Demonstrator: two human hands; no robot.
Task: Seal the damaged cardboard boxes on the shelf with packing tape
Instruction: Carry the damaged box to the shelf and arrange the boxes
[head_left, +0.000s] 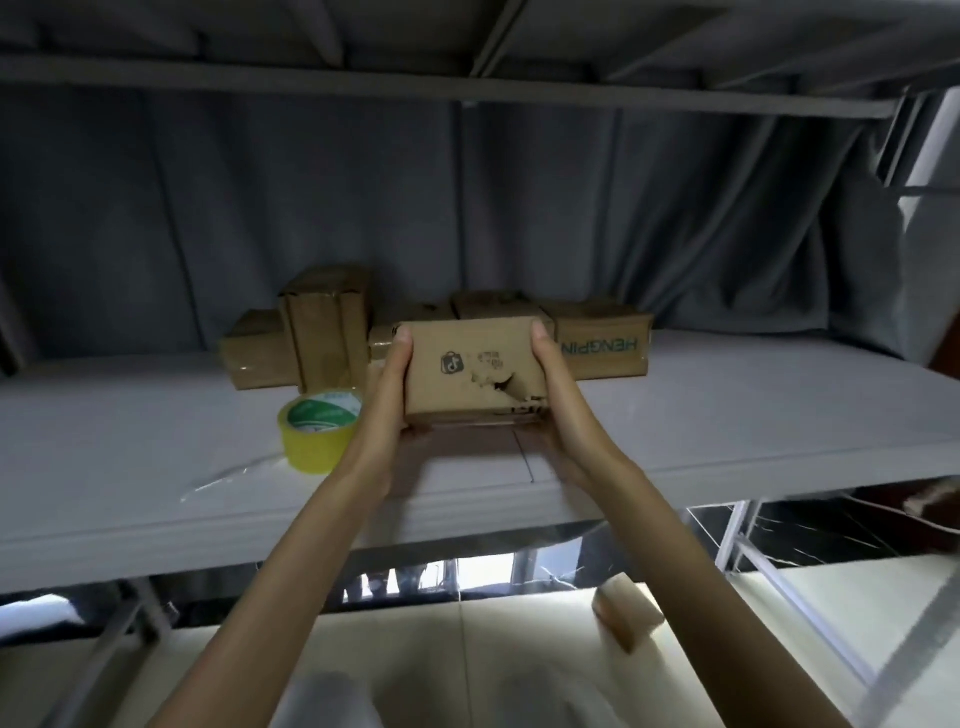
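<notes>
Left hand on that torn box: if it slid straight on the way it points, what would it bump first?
The left hand points toward the back of the shelf. Just past its fingertips lies a flat cardboard box in the back row, probably first contact, though depth is hard to judge.

the torn box (470, 371) hides most fingers of both hands and parts of the boxes behind it (483, 304); its small print is unreadable. lower-right floor box (626, 616) is blurred.

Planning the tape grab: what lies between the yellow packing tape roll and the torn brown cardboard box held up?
In the head view, only the left hand, gripping the torn box, separates it from the tape roll.
</notes>
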